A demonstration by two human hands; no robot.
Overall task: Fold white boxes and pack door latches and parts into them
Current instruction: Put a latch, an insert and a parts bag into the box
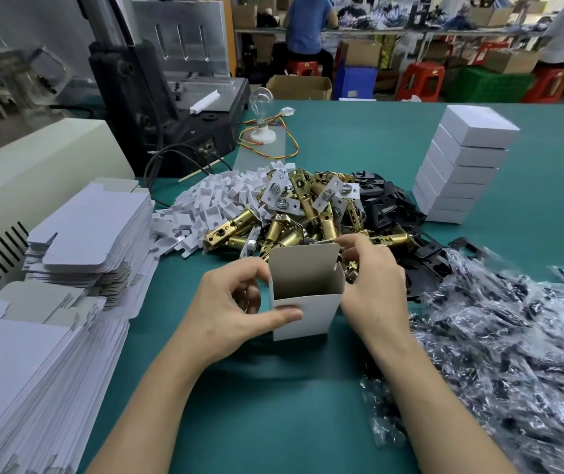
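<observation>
An opened white box [311,313] stands upright in the middle of the green table [273,405], its top flap raised and the grey inside showing. My left hand [236,302] pinches its left wall, thumb across the front. My right hand [373,278] holds its right side, fingers curled near the top edge. Behind it lies a heap of brass door latches [291,227], with white card inserts [212,203] to the left and black plates [386,203] to the right.
Stacks of flat white box blanks [92,234] fill the left side. A tower of closed white boxes [458,165] stands at the right back. Clear bags of small parts [513,336] pile at the right. A machine [157,97] and a bulb [260,97] stand behind.
</observation>
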